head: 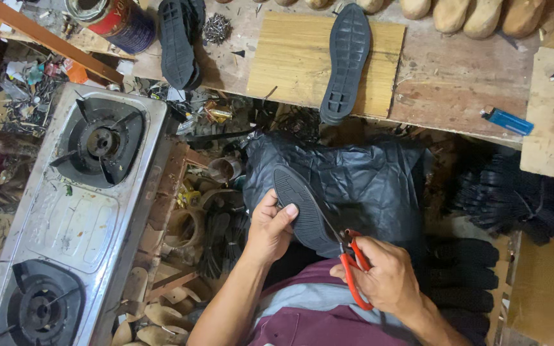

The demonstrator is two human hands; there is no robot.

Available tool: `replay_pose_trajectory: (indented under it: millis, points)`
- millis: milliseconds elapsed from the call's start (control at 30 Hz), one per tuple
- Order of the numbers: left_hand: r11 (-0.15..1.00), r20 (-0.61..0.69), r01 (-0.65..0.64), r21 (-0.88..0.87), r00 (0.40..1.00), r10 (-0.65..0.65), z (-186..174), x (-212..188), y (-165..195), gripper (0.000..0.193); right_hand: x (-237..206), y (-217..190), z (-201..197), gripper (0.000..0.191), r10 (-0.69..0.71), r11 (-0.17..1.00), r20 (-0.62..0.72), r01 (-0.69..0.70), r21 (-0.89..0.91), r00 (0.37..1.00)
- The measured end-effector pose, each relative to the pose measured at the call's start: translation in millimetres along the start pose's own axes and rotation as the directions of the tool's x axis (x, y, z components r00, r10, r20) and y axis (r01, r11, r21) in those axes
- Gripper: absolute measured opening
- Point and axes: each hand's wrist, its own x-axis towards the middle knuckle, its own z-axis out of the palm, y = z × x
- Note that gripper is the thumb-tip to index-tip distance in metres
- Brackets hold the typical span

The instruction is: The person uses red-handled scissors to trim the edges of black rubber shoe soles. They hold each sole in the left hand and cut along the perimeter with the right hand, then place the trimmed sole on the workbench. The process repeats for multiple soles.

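Note:
My left hand (269, 225) grips a black rubber shoe sole (302, 208) by its left edge, thumb on top. My right hand (383, 275) holds red-handled scissors (352, 263), whose blades meet the near right edge of that sole. Both hands work over my lap, above a black plastic sheet (360, 176). A second black sole (346, 61) lies on a light wooden board (283, 57) on the workbench ahead.
A steel two-burner gas stove (72, 218) stands at the left. Stacked black soles (177, 41), a tin can (113, 19) and a pile of nails (215, 27) sit on the bench. Wooden shoe lasts (482, 14) line the back. A blue lighter (506, 120) lies right.

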Motion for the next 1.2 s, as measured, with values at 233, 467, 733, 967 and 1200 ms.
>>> replay_pose_trajectory:
  millis: [233, 467, 733, 967, 1200]
  points:
    - [1.0, 0.001, 0.0, -0.005, 1.0, 0.0, -1.6, 2.2, -2.7, 0.032, 0.9, -3.3, -1.4, 0.041, -0.064, 0.997, -0.005, 0.063, -0.052, 0.998]
    - [1.0, 0.008, -0.012, -0.021, 1.0, 0.012, -2.0, 4.2, -3.2, 0.033, 2.4, -0.3, -1.2, 0.04, -0.146, 0.986, -0.051, 0.141, -0.092, 0.988]
    - [0.999, 0.032, -0.013, 0.049, 0.999, 0.012, -6.2, 4.1, 0.3, 0.033, 6.9, -6.3, -9.9, 0.05, -0.273, 0.939, -0.05, 0.255, -0.229, 0.961]
    - [0.979, 0.057, 0.007, 0.204, 0.998, -0.019, -9.4, 0.8, -3.0, 0.032, 11.6, -14.3, -11.9, 0.06, -0.217, 0.95, -0.058, 0.197, -0.242, 0.975]
    - [0.983, 0.083, -0.003, 0.184, 0.996, -0.012, -11.8, -0.1, -1.2, 0.034, 9.1, -14.3, -6.0, 0.053, -0.139, 0.98, -0.033, 0.133, -0.148, 0.99]
